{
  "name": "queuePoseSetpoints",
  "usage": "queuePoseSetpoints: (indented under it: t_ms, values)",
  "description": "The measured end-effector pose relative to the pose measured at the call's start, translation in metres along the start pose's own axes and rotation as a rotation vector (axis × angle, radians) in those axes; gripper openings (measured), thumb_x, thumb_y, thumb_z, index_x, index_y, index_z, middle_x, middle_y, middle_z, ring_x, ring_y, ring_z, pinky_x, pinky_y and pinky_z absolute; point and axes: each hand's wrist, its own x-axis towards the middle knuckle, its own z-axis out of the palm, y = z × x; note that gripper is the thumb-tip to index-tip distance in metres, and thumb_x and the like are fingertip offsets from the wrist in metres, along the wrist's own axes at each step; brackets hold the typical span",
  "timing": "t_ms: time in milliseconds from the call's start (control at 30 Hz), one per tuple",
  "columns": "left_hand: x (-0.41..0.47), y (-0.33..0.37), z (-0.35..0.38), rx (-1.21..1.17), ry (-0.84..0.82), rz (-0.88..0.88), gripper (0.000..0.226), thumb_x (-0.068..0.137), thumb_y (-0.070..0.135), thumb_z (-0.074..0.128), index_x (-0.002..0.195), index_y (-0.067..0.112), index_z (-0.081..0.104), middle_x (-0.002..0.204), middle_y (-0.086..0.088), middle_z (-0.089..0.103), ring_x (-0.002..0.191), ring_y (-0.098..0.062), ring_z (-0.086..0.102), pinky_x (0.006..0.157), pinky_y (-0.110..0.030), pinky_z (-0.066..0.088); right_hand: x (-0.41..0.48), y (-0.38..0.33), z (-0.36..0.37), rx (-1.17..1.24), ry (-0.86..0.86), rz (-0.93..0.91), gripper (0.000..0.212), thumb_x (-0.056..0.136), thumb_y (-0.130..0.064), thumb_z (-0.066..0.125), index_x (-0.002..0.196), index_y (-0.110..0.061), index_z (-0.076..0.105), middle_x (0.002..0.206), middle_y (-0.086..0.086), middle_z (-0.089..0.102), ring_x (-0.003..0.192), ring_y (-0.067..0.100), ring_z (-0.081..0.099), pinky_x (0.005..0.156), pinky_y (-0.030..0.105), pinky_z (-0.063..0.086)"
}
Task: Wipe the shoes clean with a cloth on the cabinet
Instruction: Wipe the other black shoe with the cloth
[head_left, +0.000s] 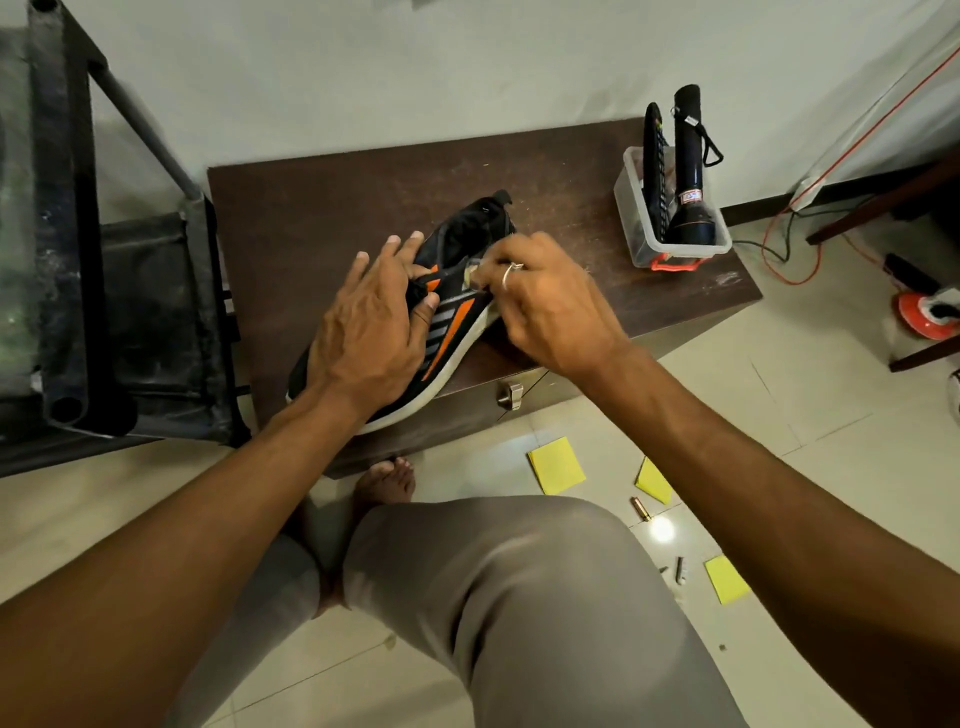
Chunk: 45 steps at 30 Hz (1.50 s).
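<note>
A black shoe (457, 306) with orange and grey stripes and a white sole lies on the dark brown cabinet (332, 208), toe toward me at the front edge. My left hand (374, 322) rests over its laces and upper, thumb tucked against the side, fingers fairly straight. My right hand (545, 306), wearing a ring, pinches a small pale cloth (474, 271) against the shoe's side near the heel. Most of the cloth is hidden under my fingers.
A clear plastic box (641, 234) holding a black torch (688, 171) and a remote stands at the cabinet's right end. A dark metal frame (67, 218) stands to the left. Yellow notes (556, 465) and a battery (641, 509) lie on the tiled floor. My knee fills the foreground.
</note>
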Motion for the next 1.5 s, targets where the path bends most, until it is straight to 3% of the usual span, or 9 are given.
queuePoseSetpoints:
  t_ms: [200,333,500,633,800,967,1233,1333,1500]
  values:
    - [0.000,-0.001,0.000,0.019,-0.003,0.015,0.055,0.109,0.032,0.042,0.159,0.012,0.029,0.164,-0.006,0.030,0.136,0.003,0.006,0.114,-0.010,-0.005,-0.015,-0.022,0.003,0.016,-0.139,-0.143,0.027,0.094,-0.005,0.062,0.118,-0.009,0.074,0.115,0.008,0.067,0.097,0.026,0.057,0.073,0.034,0.052]
    - [0.000,0.000,0.000,0.002,-0.023,-0.008,0.056,0.109,0.032,0.043,0.160,0.015,0.026,0.165,-0.005,0.029,0.135,0.005,0.003,0.110,-0.005,-0.009,-0.007,0.004,-0.005,-0.045,0.021,0.049,0.028,0.094,-0.005,0.061,0.117,-0.009,0.075,0.118,0.008,0.068,0.099,0.029,0.059,0.077,0.042,0.056]
    - [-0.001,0.000,0.000,0.013,-0.006,-0.010,0.054,0.109,0.031,0.043,0.158,0.013,0.029,0.165,-0.007,0.029,0.134,0.004,0.004,0.114,-0.013,-0.002,-0.018,-0.021,0.007,-0.009,-0.092,-0.154,0.027,0.092,-0.004,0.066,0.118,-0.009,0.075,0.113,0.010,0.069,0.096,0.029,0.061,0.078,0.037,0.053]
    - [-0.001,0.001,0.000,-0.003,-0.008,-0.010,0.054,0.109,0.031,0.044,0.157,0.013,0.030,0.165,-0.005,0.029,0.133,0.005,0.004,0.114,-0.014,-0.001,-0.007,0.000,0.003,-0.032,0.045,0.049,0.025,0.092,-0.004,0.068,0.115,-0.008,0.075,0.113,0.009,0.068,0.096,0.029,0.059,0.074,0.043,0.056]
    - [-0.002,0.001,0.000,0.005,0.005,0.003,0.053,0.110,0.030,0.042,0.157,0.011,0.030,0.164,-0.007,0.030,0.134,0.003,0.005,0.115,-0.017,0.002,-0.007,-0.022,0.009,-0.035,-0.091,-0.227,0.025,0.096,-0.009,0.059,0.114,-0.009,0.076,0.111,0.008,0.069,0.095,0.026,0.059,0.080,0.031,0.048]
    - [-0.002,0.001,0.000,-0.010,0.013,-0.001,0.051,0.109,0.027,0.044,0.156,0.010,0.032,0.164,-0.006,0.031,0.135,0.002,0.006,0.115,-0.019,0.004,0.014,-0.004,0.003,-0.020,0.157,0.030,0.023,0.094,-0.007,0.067,0.115,-0.006,0.076,0.114,0.010,0.069,0.098,0.030,0.061,0.075,0.041,0.056]
    - [-0.001,-0.004,0.007,0.023,0.044,0.027,0.054,0.108,0.027,0.046,0.156,0.008,0.030,0.164,-0.008,0.031,0.137,0.000,0.008,0.118,-0.022,0.005,0.019,-0.030,0.009,0.075,0.077,0.219,0.023,0.101,-0.018,0.058,0.112,-0.006,0.075,0.107,0.007,0.065,0.090,0.020,0.064,0.074,0.040,0.058]
    - [0.002,-0.012,0.012,0.046,0.040,0.068,0.053,0.108,0.028,0.043,0.154,0.007,0.031,0.164,-0.007,0.032,0.151,-0.008,0.014,0.125,-0.024,0.005,0.020,-0.037,0.011,0.048,0.116,0.311,0.022,0.101,-0.018,0.058,0.112,-0.007,0.074,0.105,0.007,0.062,0.085,0.020,0.062,0.074,0.040,0.059]
    - [0.003,-0.018,0.017,0.050,0.032,0.089,0.052,0.107,0.027,0.044,0.153,0.006,0.032,0.162,-0.007,0.036,0.154,-0.016,0.021,0.126,-0.026,0.006,0.014,-0.048,0.006,0.170,0.094,0.259,0.021,0.098,-0.013,0.063,0.115,-0.010,0.074,0.101,0.009,0.064,0.082,0.021,0.065,0.070,0.039,0.058]
